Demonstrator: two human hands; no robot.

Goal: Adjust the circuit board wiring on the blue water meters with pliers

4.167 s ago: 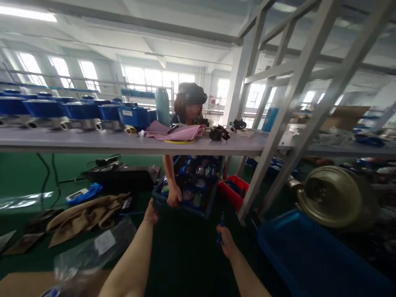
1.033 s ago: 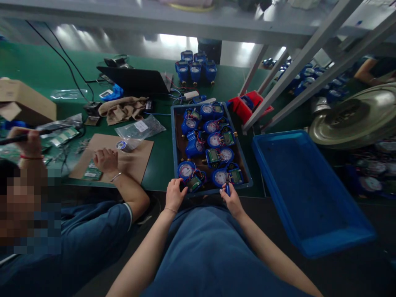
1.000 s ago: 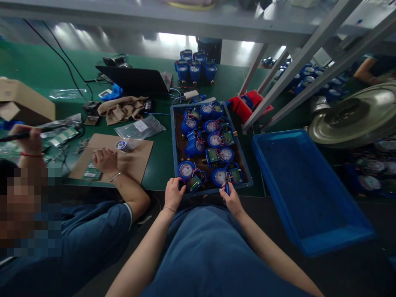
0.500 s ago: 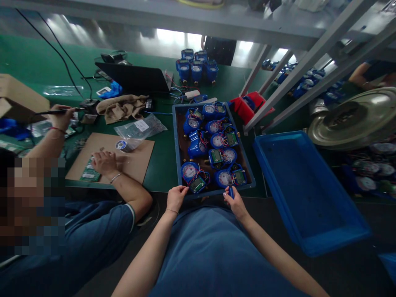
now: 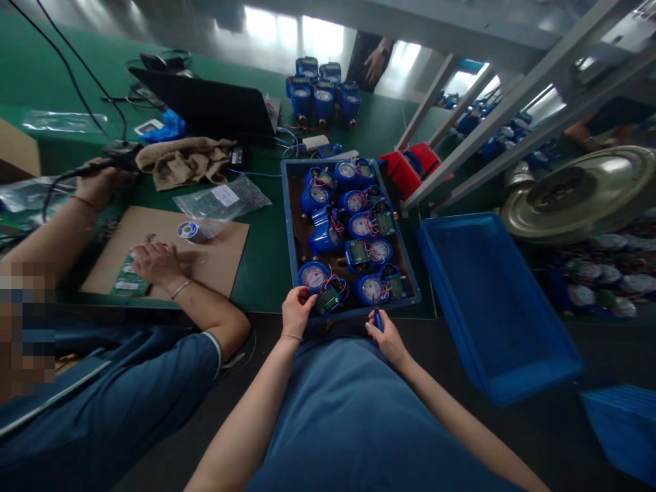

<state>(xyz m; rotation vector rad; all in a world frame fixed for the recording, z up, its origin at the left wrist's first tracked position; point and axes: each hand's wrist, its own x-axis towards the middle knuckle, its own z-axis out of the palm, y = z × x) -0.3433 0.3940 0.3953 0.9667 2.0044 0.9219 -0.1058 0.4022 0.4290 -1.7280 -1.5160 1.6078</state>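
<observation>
Left hand (image 5: 297,309) curls over near rim of blue tray (image 5: 288,225), fingers toward nearest water meter (image 5: 313,276); right hand (image 5: 384,335) pinches small blue tool (image 5: 378,318) at same rim. Tray sits on green surface (image 5: 266,266), packed with wired meters. Best handling, by judgement: steady tray, lift meter by body, keep wires clear. Against half-second-earlier frame: left hand reaches further over rim; neighbour's far hand (image 5: 100,183) drawn back toward cloth (image 5: 187,160).

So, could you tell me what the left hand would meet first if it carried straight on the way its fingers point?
The left hand, at the tray's near rim, points up and slightly right. Probably first the nearest blue meter, though depth is unclear.
</observation>
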